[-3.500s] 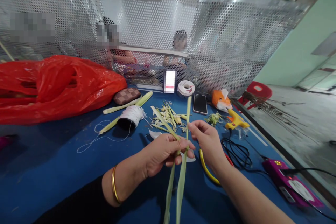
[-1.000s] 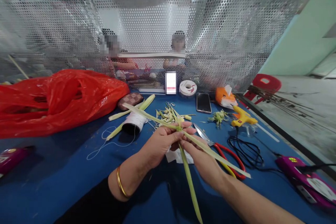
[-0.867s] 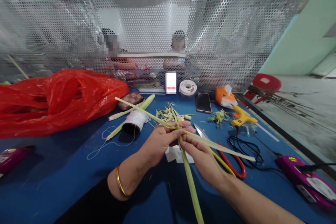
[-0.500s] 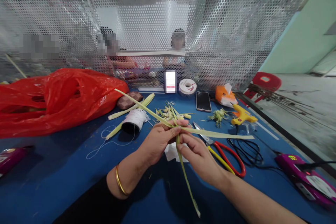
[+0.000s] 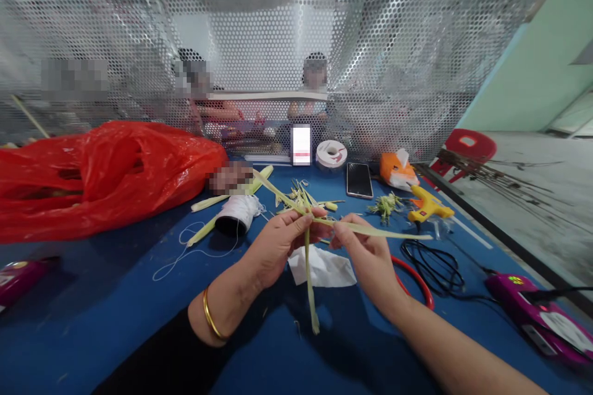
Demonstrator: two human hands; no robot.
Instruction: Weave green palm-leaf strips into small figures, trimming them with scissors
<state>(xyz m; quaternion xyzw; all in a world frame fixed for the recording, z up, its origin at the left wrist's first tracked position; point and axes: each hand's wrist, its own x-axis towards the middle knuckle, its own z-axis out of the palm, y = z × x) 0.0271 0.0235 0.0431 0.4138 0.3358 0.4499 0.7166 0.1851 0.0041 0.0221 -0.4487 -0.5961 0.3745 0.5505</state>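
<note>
Pale green leaf strips [image 5: 308, 278] cross one another above the table, one hanging down and others reaching left and right. My left hand [image 5: 282, 241] is closed on the crossing, thumb on top. Between the thumb and fingers of my right hand [image 5: 361, 247] is the strip that points right [image 5: 393, 234]. Under the hands lies a white tissue [image 5: 324, 268]. The red handle of a pair of scissors [image 5: 419, 281] shows beside my right wrist; my right hand and forearm hide the rest. Behind the hands is a heap of leaf scraps [image 5: 299, 194].
A white thread spool [image 5: 238, 213] and red plastic bag [image 5: 111, 179] lie left. Farther back are a tape roll [image 5: 331, 153], a phone [image 5: 359, 179] and a tissue pack [image 5: 397, 170]. A yellow glue gun [image 5: 428, 205] and purple power strip [image 5: 540, 315] are right. People sit behind a perforated screen [image 5: 259, 43].
My right hand has moved from the hanging strip up and right to the right-pointing strip. The hanging strip now drops straighter, and more of the tissue shows. My left hand stays at the crossing.
</note>
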